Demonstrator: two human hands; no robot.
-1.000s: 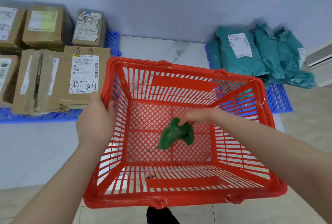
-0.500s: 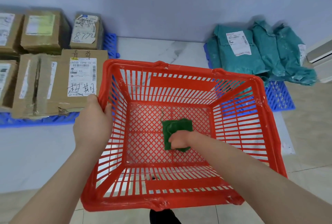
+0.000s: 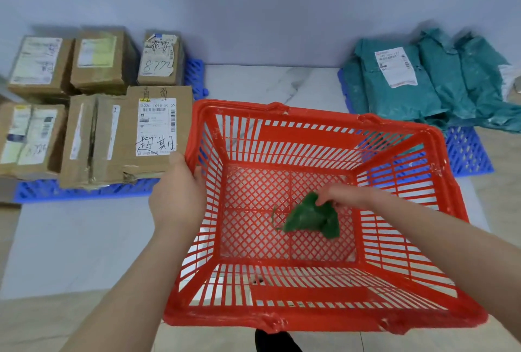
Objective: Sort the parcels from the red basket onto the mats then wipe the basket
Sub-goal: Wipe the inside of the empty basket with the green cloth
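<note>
The red basket (image 3: 315, 137) stands on the floor in front of me, with no parcels inside. My left hand (image 3: 176, 191) grips its left rim. Inside it, my right hand (image 3: 337, 196) pinches a crumpled green cloth (image 3: 311, 217) that hangs down onto the mesh bottom. Several brown cardboard boxes (image 3: 118, 137) lie on a blue mat (image 3: 84, 189) at the left. Teal plastic mailer bags (image 3: 400, 83) are piled on a second blue mat (image 3: 469, 151) at the right.
A pale wall runs behind both mats. White marble floor (image 3: 270, 83) shows between the two mats. Beige tiles (image 3: 42, 320) lie at the near edge. A dark shoe tip (image 3: 272, 341) pokes out under the basket's near rim.
My right hand has lifted the cloth off the basket bottom and moved it to the right; half a second ago it pressed the cloth flat. My left hand has stayed on the rim.
</note>
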